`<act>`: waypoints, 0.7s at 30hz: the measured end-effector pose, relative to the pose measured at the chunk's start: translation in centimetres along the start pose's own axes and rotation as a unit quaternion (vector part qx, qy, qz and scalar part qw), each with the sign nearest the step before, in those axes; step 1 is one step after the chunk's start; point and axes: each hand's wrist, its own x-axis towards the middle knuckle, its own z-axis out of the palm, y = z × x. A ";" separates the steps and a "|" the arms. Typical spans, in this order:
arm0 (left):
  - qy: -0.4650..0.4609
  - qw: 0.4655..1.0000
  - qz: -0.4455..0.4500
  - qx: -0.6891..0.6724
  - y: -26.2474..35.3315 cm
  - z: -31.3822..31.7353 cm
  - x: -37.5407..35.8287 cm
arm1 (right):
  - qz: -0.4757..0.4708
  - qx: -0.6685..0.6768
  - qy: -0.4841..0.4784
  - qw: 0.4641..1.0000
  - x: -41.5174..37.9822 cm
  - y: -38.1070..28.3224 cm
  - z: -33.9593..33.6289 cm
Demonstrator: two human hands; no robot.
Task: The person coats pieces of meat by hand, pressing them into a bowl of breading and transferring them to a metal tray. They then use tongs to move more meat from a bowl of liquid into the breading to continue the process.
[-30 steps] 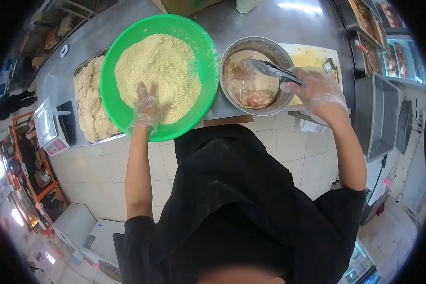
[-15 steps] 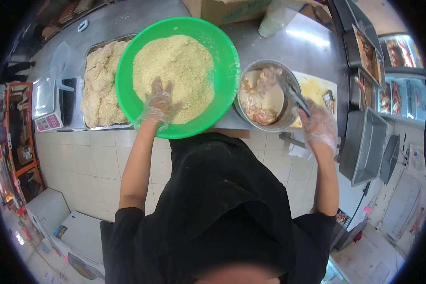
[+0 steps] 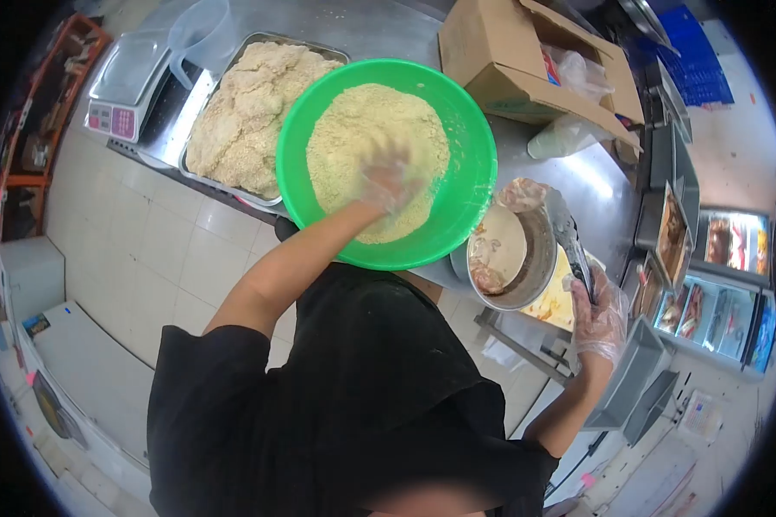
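Note:
My left hand (image 3: 388,183), in a clear plastic glove, is over the pale breading flour (image 3: 345,129) in a green bowl (image 3: 478,164). Its fingers look spread, though motion blurs them. My gloved right hand (image 3: 599,314) is closed around metal tongs (image 3: 569,237). At the tongs' tips, a piece of raw meat (image 3: 523,195) hangs at the far rim of a metal pot (image 3: 539,250). Milky liquid (image 3: 502,237) fills the pot's lower part, with more raw meat (image 3: 490,279) at its near side.
Left of the bowl, a metal tray (image 3: 272,202) holds heaped breaded pieces (image 3: 250,112). Beyond it stand a scale (image 3: 125,86) and a clear jug (image 3: 203,34). A cardboard box (image 3: 491,60) and stacked cups (image 3: 569,138) are at the back. A stained white board (image 3: 552,297) lies beside the pot.
The view has turned and shifted, showing more of the cardboard box. The meat piece in the tongs has risen from inside the pot to its far rim. My left hand moves within the bowl.

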 end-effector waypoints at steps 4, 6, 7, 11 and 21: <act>-0.219 0.965 0.136 -0.054 1.0 0.2 -2.2 | -0.076 0.011 -0.022 0.997 2.5 -3.3 -1.3; -0.176 0.965 0.168 -0.098 0.4 0.7 -2.6 | -0.125 -0.054 -0.041 0.990 3.8 -5.1 -1.9; -0.172 0.966 0.165 -0.100 -0.5 1.3 -2.4 | -0.157 -0.050 -0.022 0.986 4.5 -5.8 -1.7; 0.015 0.998 0.009 0.059 -1.8 -1.3 -4.1 | -0.209 -0.030 -0.089 0.973 8.8 -9.8 -0.5; -0.209 0.971 0.086 -0.075 1.7 -2.3 -7.6 | -0.323 -0.084 -0.110 0.936 8.8 -19.8 9.9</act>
